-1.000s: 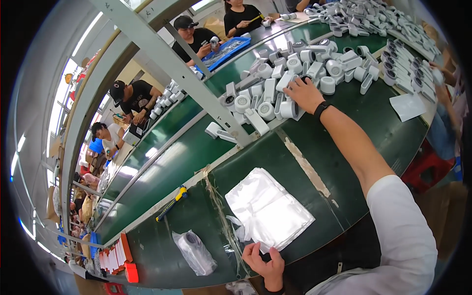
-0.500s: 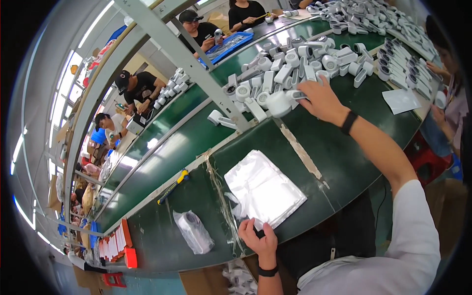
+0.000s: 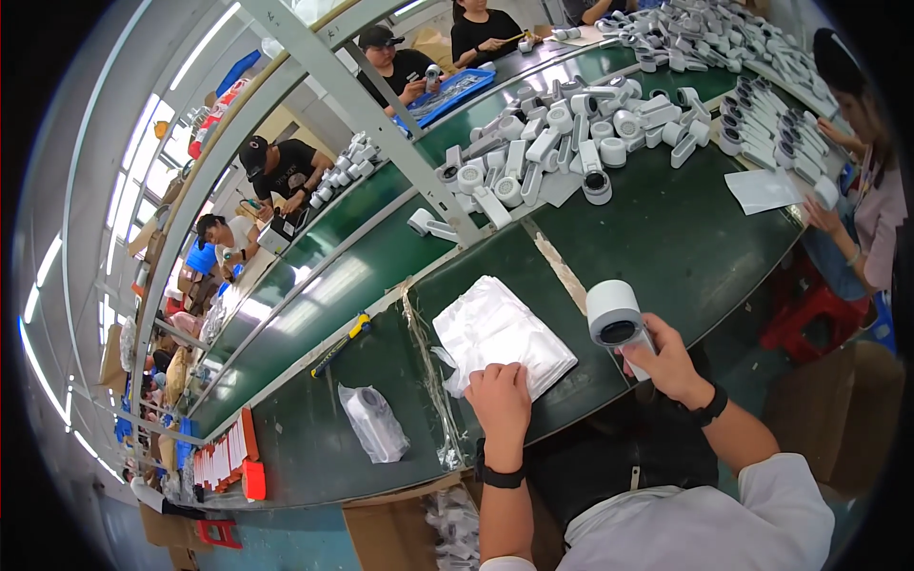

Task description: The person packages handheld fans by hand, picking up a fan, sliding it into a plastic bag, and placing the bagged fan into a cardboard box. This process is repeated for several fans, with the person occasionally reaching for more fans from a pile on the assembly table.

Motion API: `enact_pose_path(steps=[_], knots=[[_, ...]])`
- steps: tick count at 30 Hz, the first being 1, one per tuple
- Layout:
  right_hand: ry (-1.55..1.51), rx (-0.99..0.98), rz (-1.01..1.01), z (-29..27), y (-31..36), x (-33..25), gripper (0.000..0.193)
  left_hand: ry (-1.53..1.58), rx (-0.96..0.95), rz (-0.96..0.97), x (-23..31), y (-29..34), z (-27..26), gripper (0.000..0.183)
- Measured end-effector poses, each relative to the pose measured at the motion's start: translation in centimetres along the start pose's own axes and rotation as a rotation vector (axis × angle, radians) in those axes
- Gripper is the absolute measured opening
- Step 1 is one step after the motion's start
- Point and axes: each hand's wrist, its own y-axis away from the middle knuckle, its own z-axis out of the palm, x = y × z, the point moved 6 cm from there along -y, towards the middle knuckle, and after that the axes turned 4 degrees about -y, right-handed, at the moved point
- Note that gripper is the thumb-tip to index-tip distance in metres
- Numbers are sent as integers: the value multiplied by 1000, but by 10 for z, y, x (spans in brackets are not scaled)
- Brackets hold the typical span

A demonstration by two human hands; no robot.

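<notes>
In my right hand point(image 3: 669, 360) is a white handheld fan-like device point(image 3: 614, 309) with a drum-shaped head and a dark round opening. My fingers are closed around its handle, its head raised above the bench. My left hand point(image 3: 502, 404) lies on the near edge of a stack of clear plastic bags point(image 3: 505, 328), its fingers stretched over the top bag and its thumb hidden. A bagged device point(image 3: 373, 423) rests on the green bench to the left of that stack. Beyond the bags, a large pile of the same white devices point(image 3: 571, 133) spreads across the bench.
A yellow-and-black utility knife point(image 3: 341, 344) lies near the bench's far edge. A metal post point(image 3: 381, 124) rises beside the pile. Below the bench is a cardboard box point(image 3: 390, 533) with bagged items. A person point(image 3: 866, 181) sits at the right by a white sheet point(image 3: 762, 192).
My right hand has come back from the pile toward me, bringing a device and turning its dark opening into view. My left hand has moved from the stack's near corner onto the bags.
</notes>
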Motion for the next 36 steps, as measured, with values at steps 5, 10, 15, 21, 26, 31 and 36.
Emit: enact_pose_path(steps=[5,10,15,21,26,31,36], knots=[[-47,-15,89,9,11,12,31,127,128,-35,-5,0,-7,12],[-198,-60,135,31,9,17,46,391,215,-89,16,12,-26,12],[-49,16,-66,59,8,18,57,1009,53,-411,24,32,4,15],[184,126,-65,52,-3,29,50,1308,121,-559,19,36,3,17],[210,165,-65,45,0,22,48,1505,134,-661,21,34,11,16],[287,87,-69,30,22,-15,49,1416,135,-594,27,31,5,18],[563,-525,51,28,40,-34,81,1316,85,-584,34,25,-5,21]])
